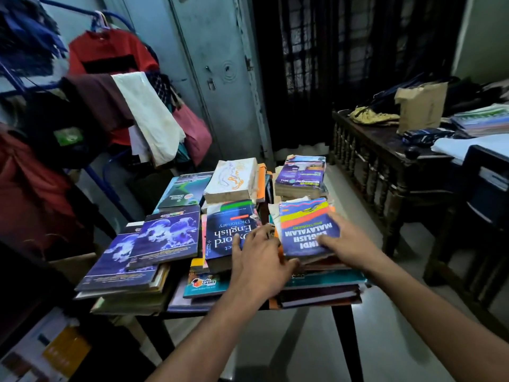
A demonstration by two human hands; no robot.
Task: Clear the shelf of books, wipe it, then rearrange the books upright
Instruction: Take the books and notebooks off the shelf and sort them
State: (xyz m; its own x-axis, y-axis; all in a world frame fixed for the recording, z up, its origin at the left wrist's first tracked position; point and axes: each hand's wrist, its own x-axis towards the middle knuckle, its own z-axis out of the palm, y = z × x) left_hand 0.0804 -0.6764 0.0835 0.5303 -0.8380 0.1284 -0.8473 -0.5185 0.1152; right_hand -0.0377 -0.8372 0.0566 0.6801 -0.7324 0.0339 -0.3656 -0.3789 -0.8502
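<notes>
- Below the head camera, a small dark table carries flat stacks of books, none upright.
- Right hand lies on the blue softcover Hindi-English-Malayalam dictionary, which tops the near right stack; its fingers are spread across the cover's right side and corner, and whether the thumb curls under the edge cannot be told.
- Left hand sits between that dictionary and the dark blue Oxford English dictionary just beside it; the fingers look loosely extended over the books, blurred, with no clear grip.
- Two dark blue paperbacks with pale jellyfish covers lie overlapping on the left stack.
- A thick cream-coloured worn book and a purple-covered paperback top the far stacks.
- Clothes hang on a blue metal rack at left; a dark carved wooden bench stands at right.
</notes>
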